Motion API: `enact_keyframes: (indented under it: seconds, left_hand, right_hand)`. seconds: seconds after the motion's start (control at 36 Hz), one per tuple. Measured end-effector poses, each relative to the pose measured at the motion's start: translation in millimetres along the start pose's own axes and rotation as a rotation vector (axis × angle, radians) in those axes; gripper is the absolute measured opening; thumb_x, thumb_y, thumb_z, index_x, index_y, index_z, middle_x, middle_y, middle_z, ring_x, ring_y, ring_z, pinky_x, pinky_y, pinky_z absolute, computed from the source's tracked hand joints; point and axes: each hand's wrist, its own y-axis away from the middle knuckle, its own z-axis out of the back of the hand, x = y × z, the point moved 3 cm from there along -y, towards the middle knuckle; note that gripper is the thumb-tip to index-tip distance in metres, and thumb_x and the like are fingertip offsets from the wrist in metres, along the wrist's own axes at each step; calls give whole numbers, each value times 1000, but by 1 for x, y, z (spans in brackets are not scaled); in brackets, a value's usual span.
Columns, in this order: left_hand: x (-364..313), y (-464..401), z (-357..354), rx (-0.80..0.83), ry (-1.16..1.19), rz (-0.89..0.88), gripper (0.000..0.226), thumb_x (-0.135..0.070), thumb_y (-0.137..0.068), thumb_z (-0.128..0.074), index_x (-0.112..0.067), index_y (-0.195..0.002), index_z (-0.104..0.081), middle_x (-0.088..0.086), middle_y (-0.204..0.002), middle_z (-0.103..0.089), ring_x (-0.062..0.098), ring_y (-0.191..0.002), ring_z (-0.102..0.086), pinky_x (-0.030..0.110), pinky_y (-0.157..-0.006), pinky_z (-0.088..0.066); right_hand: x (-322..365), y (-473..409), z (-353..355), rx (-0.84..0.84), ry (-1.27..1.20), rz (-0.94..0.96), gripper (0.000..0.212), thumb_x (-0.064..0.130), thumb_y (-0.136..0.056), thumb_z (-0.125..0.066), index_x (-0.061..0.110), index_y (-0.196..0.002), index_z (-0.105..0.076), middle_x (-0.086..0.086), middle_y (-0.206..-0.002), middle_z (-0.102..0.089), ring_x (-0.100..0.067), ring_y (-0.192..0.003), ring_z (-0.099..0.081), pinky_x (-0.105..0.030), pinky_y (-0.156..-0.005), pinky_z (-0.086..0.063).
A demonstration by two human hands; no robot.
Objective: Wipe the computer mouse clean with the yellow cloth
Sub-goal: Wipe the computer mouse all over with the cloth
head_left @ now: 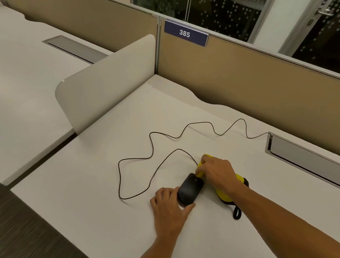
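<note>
Two bare forearms reach over a white desk (113,197); left hand (168,204) grips the black mouse (189,191) to steady it; right hand (217,173) apparently pinches the yellow cloth (224,194) against its front edge.

Pretty standard office cubicle setup: a white desk (101,199) backed by a tan partition wall (255,90), with a blue number plate (185,33) reading 385 clipped on its top edge. A rounded white divider panel (105,83) stands at the desk's left edge, next to another desk (13,82). Grey cable trays (315,162) are set into both desktops (lids look shut). Glass doors (225,3) with a dotted pattern sit behind the partition.
</note>
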Motion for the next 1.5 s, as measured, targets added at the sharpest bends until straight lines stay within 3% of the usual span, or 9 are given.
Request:
enact_keyframes:
  seconds: [0.19,0.28,0.5,0.75,0.92,1.19,1.36,1.5]
  left_hand:
    - [1,-1,-1,18,-15,13,67,-80,-65,-50,-32,-110,-62,-12,-100,-59,15,-104,-48,32,-83,-36]
    - [2,-1,-2,21,-9,13,67,-79,-64,-52,-31,-109,-63,-11,-100,-60,16,-104,-49,32,-82,-35]
    - [2,-1,-3,21,-3,16,67,-78,-64,-56,-31,-111,-62,-11,-102,-61,16,-106,-48,32,-85,-36]
    - [3,0,-3,21,-6,13,65,-78,-66,-55,-32,-112,-61,-12,-103,-60,15,-106,-47,32,-85,-37]
    - [2,0,-2,41,-16,24,69,-79,-67,-52,-32,-116,-60,-12,-106,-60,15,-109,-47,31,-88,-35]
    - [0,0,0,18,8,8,61,-74,-64,-61,-32,-109,-62,-13,-98,-59,14,-104,-48,29,-84,-32]
    - [3,0,-2,54,-16,20,72,-80,-68,-44,-33,-120,-59,-11,-111,-59,14,-113,-45,31,-92,-32]
    - [2,0,-1,33,-12,6,68,-78,-67,-51,-31,-115,-61,-10,-105,-60,16,-108,-48,32,-88,-37]
  right_hand:
    - [-13,13,-8,-38,-74,-236,23,29,-93,-56,40,-110,-67,3,-102,-55,-21,-82,-61,-30,-64,-43]
    - [-7,20,-13,-10,-82,-224,20,36,-91,-58,40,-109,-67,2,-99,-54,-22,-79,-60,-29,-63,-43]
    - [8,27,-16,11,-68,-188,24,31,-95,-54,40,-114,-66,3,-91,-42,-19,-71,-45,-29,-61,-35]
    - [12,35,-21,10,-125,-236,26,33,-93,-52,43,-115,-64,2,-100,-55,-23,-81,-60,-31,-69,-44]
    - [8,23,-13,-54,-134,-309,23,24,-91,-55,38,-104,-67,1,-99,-52,-22,-75,-57,-29,-62,-43]
    - [21,15,-14,22,-134,-142,28,23,-91,-58,40,-111,-66,4,-103,-54,-22,-86,-57,-34,-73,-49]
    - [6,13,-1,-68,-124,-253,34,13,-86,-60,36,-109,-66,2,-104,-50,-21,-84,-57,-34,-72,-53]
    - [8,11,-6,-40,-88,-230,28,20,-90,-59,37,-110,-67,2,-100,-48,-20,-83,-55,-31,-67,-48]
